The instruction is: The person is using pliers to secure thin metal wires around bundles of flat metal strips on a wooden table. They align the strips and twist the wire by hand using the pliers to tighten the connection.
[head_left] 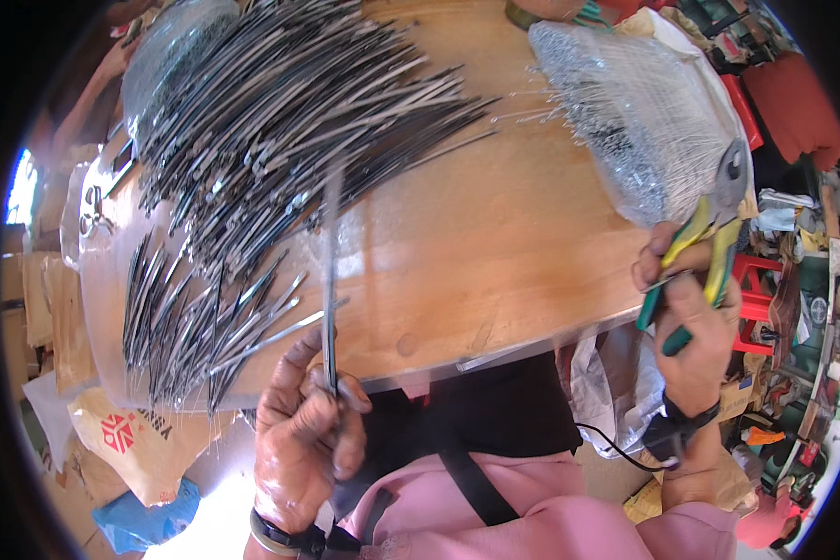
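Note:
My left hand (308, 420) is closed around the lower end of a thin grey metal strip (330, 252), which points up and away over the table's near edge. In my right hand (698, 327) is a pair of pliers (719, 217) with yellow and green handles; the jaws point up and away, beside a clear plastic bag of thin pale wires (644, 112). A large heap of dark metal strips (280, 121) lies at the far left of the wooden table (495, 252). Nearer my left hand, a smaller bunch of strips (196, 327) lies by the edge.
Scissors (93, 213) lie at the table's left edge. Below that side are a brown paper bag (149, 439) and a blue plastic bag (145, 513). A red stool (758, 303) and cluttered shelves stand on the right. At upper left shows a blurred person's arm (93, 98).

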A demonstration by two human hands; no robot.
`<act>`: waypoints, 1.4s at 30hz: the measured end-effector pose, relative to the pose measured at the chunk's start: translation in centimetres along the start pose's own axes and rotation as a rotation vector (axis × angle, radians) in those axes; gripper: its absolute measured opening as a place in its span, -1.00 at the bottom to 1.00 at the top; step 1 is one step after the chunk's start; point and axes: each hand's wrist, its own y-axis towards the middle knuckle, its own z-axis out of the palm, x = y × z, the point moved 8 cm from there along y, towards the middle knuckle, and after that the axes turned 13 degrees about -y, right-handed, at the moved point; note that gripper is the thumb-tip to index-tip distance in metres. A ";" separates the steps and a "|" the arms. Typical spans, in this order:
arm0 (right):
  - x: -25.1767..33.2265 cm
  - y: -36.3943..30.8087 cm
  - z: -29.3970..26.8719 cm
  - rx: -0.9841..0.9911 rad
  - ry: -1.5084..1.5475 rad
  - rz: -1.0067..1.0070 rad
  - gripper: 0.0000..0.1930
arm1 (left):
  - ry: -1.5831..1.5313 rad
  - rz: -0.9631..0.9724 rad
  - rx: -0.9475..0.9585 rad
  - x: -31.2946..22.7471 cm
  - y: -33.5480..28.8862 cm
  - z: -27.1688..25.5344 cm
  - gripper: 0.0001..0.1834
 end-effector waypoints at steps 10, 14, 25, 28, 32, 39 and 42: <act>1.3 -1.2 3.3 0.021 0.330 0.024 -0.83 | 0.092 -0.138 0.276 3.4 -0.8 1.4 -0.76; 2.2 -1.8 4.6 0.081 0.124 -0.157 -0.80 | 0.356 0.020 0.196 2.6 -1.5 0.2 -0.78; 2.7 -2.4 6.2 0.090 0.038 -0.134 -0.80 | 0.479 0.032 0.154 2.0 -0.5 -2.8 -0.87; 2.5 -2.1 6.4 0.133 0.084 -0.147 -0.79 | 0.536 0.005 0.190 2.5 -1.2 -1.8 -0.87; 1.1 -2.5 7.0 0.193 -0.016 -0.155 -0.79 | 0.577 -0.039 0.214 3.2 -1.1 -1.4 -0.87; 0.7 -1.4 5.8 0.102 0.042 -0.061 -0.76 | 0.485 -0.082 0.163 3.7 0.6 -2.7 -0.89; 0.1 -1.4 5.9 0.131 -0.010 -0.088 -0.75 | 0.506 -0.097 0.196 4.3 0.1 -1.8 -0.88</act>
